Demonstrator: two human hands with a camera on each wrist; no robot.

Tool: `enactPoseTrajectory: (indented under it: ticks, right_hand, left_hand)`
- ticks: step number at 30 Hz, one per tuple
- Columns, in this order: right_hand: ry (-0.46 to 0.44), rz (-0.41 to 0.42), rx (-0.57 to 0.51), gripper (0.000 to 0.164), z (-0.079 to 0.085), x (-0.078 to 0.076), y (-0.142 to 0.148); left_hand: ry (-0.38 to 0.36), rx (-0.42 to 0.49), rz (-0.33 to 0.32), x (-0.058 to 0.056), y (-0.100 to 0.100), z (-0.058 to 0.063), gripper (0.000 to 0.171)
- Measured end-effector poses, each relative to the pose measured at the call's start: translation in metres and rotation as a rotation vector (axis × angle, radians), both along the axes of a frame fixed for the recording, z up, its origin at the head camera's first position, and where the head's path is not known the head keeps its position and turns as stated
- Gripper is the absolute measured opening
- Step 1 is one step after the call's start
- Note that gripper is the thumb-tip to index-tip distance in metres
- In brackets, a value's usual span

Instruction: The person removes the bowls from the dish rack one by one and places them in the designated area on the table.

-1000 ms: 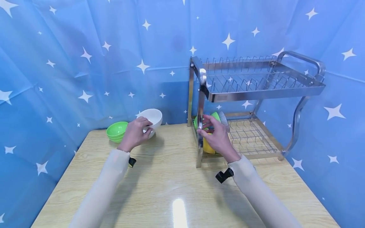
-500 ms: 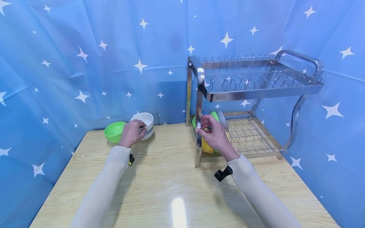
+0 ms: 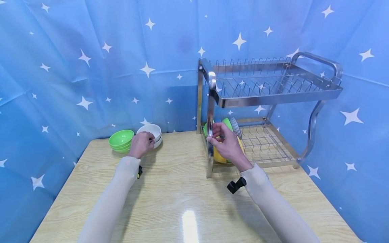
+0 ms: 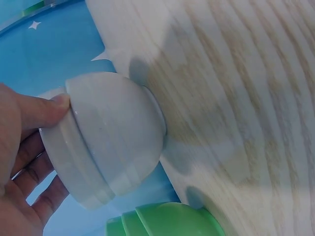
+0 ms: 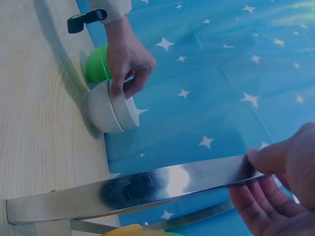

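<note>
My left hand (image 3: pixel 140 144) pinches the rim of a white bowl (image 4: pixel 74 152), thumb outside and fingers on the far side. That bowl sits nested in a second white bowl (image 4: pixel 118 128), which stands on the table. Just left of them is a stack of green bowls (image 3: pixel 121 138). My right hand (image 3: pixel 226 143) grips the front left post (image 5: pixel 147 189) of a two-tier metal dish rack (image 3: pixel 279 98), thumb on one face and fingers behind. Behind that hand, on the lower tier, are a yellow bowl (image 3: pixel 218 157) and green dishes, partly hidden.
The wooden table (image 3: pixel 170 189) reaches back to a blue star-patterned curtain (image 3: pixel 170 67). On the rack's lower tier a grey patterned dish (image 3: pixel 235 128) leans beside the green ones. Wire slots line the upper tier (image 3: pixel 261 81).
My left hand has brought the upper white bowl left and down into the other white bowl; its tilt has levelled out. The right hand keeps its grip on the post. The head view has shifted slightly.
</note>
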State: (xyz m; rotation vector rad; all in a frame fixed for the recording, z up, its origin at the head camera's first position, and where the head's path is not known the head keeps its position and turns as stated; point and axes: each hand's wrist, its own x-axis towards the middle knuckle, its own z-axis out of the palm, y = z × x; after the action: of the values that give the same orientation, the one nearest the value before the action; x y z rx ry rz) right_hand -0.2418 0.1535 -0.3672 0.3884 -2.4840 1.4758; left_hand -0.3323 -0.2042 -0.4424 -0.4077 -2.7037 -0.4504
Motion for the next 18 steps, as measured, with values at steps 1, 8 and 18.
enactPoseTrajectory:
  ticks: [1, 8, 18]
  right_hand:
    - [0.001, 0.0, 0.002, 0.041, 0.0, 0.0001, -0.0002]
    - [-0.003, 0.002, 0.0, 0.04, 0.0001, 0.0, -0.0006]
    - [-0.022, -0.004, 0.005, 0.04, -0.0009, 0.0009, 0.0]
  left_hand:
    - [-0.001, -0.002, -0.001, 0.0, -0.0004, -0.0005, 0.011]
    - [0.002, 0.008, -0.013, -0.0006, -0.0015, -0.0021, 0.011]
    - [-0.086, -0.013, -0.019, -0.0024, -0.0002, 0.0004, 0.014]
